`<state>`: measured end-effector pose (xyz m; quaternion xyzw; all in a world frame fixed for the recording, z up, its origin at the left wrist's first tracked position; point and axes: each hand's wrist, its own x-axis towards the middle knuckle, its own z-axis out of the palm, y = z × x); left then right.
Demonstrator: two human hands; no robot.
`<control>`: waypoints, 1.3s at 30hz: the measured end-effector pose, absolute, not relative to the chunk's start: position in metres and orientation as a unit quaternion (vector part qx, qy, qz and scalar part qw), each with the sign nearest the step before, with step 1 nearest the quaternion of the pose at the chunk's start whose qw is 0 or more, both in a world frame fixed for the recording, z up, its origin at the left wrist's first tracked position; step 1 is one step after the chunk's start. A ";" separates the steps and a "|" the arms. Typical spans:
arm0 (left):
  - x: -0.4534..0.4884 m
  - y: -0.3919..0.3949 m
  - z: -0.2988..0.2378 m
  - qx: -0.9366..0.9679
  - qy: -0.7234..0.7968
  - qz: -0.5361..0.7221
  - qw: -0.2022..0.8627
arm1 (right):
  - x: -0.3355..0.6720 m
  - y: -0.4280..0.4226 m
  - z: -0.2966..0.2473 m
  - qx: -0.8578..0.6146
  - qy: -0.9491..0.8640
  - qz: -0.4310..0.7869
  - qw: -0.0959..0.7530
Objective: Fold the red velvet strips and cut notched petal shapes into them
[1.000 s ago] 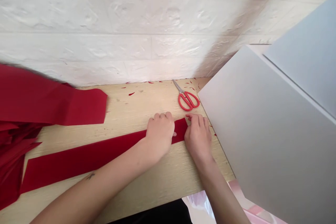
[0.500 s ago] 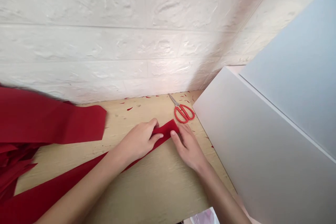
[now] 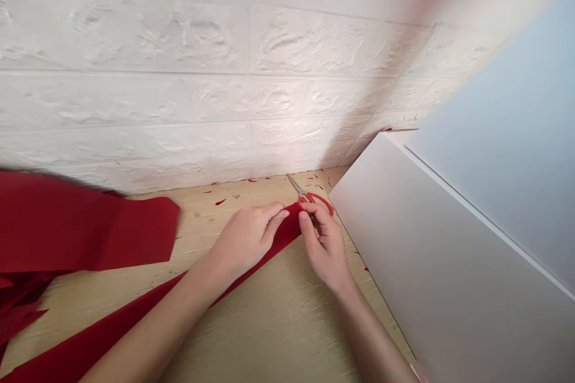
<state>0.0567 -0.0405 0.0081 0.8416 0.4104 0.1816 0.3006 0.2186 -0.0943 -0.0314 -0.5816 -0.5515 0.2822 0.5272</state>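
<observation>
Pale wood-grain counter point(image 3: 269, 323) under a white brick-pattern wall point(image 3: 179, 102) is your work surface. Your right hand point(image 3: 326, 245) has its grip closed, thumb and fingertips pinched on the far end of the long red paper strip point(image 3: 90, 344). Your left hand point(image 3: 245, 239) sits just beside it, fingers curled down and closed over the same end. From there the strip lies flat on the counter, running back toward you and leftward, partly under your left forearm. It looks thin, light and limp, and likely to crease or tear under a hard pull. A light pinch at the end, with the other hand close by to steady it, suits it best. Just beyond your right fingertips lie red-handled scissors point(image 3: 302, 190), partly hidden. To the right stands a grey-white board point(image 3: 426, 263). To the left, well apart, lies a heap of red paper sheets point(image 3: 81, 233).
</observation>
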 end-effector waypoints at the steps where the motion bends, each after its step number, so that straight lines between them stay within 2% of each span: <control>1: 0.058 -0.040 0.006 0.845 0.408 0.180 0.295 | 0.219 -0.094 -0.032 -0.586 -0.549 0.274 0.529; 3: 0.061 -0.038 0.001 0.844 0.407 0.192 0.292 | 0.219 -0.093 -0.033 -0.592 -0.545 0.262 0.533; 10: 0.065 -0.033 -0.005 0.793 0.378 0.347 0.328 | 0.217 -0.090 -0.038 -0.587 -0.556 0.256 0.530; 18: 0.064 -0.029 -0.001 0.743 0.390 0.340 0.424 | 0.217 -0.093 -0.036 -0.591 -0.557 0.242 0.531; 24: 0.065 -0.031 -0.003 0.764 0.384 0.349 0.384 | 0.217 -0.094 -0.038 -0.597 -0.555 0.253 0.521; 32: 0.065 -0.032 -0.008 0.746 0.402 0.348 0.401 | 0.218 -0.096 -0.038 -0.593 -0.571 0.243 0.513; 35: 0.062 -0.029 -0.007 0.758 0.374 0.340 0.412 | 0.218 -0.095 -0.041 -0.594 -0.573 0.248 0.507; 39: 0.059 -0.025 -0.004 0.810 0.315 0.322 0.376 | 0.218 -0.094 -0.044 -0.582 -0.589 0.248 0.503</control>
